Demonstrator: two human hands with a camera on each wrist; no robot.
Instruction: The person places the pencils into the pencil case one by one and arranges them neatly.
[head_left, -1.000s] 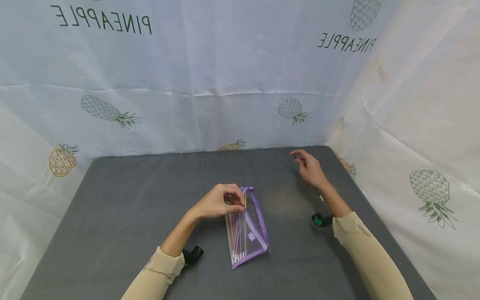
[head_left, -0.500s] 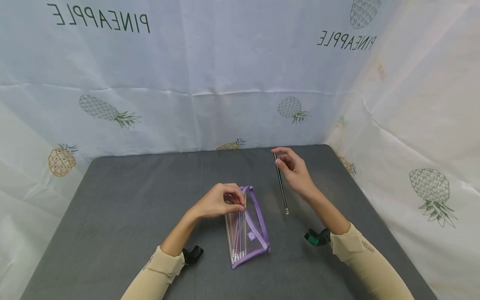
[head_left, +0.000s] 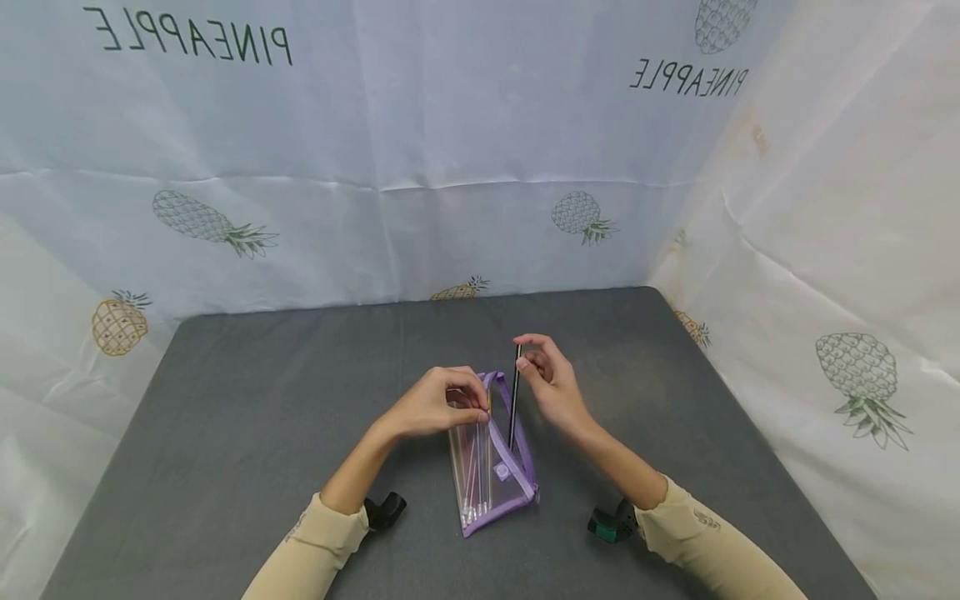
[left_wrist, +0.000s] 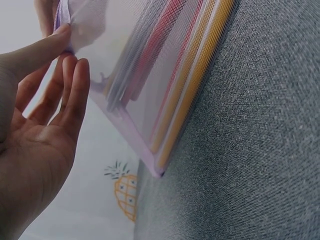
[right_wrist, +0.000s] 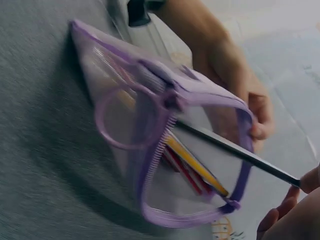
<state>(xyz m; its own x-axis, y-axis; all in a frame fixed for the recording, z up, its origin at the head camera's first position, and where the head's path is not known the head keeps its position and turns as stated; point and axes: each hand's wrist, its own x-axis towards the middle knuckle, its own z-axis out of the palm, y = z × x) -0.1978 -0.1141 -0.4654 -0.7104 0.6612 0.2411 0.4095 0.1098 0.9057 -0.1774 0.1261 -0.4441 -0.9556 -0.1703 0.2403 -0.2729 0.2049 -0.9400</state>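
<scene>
My left hand (head_left: 431,404) pinches the upper edge of a see-through mesh pencil case (head_left: 501,513) with purple trim. The case's zip (right_wrist: 159,147) is undone and its mouth gapes. Several pencils (left_wrist: 200,75), among them yellow and red ones, lie inside. Between the thumb and fingers of my right hand (head_left: 558,392) is a black pencil (head_left: 514,404), held steeply tilted. Its lower end reaches into the mouth of the case, as the right wrist view also shows. The mesh blurs exactly where that end sits.
A dark grey cloth covers the table (head_left: 285,375). Behind it and to the right hang white curtains (head_left: 450,125) printed with pineapples. Each wrist carries a black camera mount (head_left: 386,510). A purple ring (right_wrist: 100,120) hangs by the zip.
My right hand has come leftward from the far right of the table and then down, bringing the black pencil to the case's mouth. The left hand and case have stayed nearly still.
</scene>
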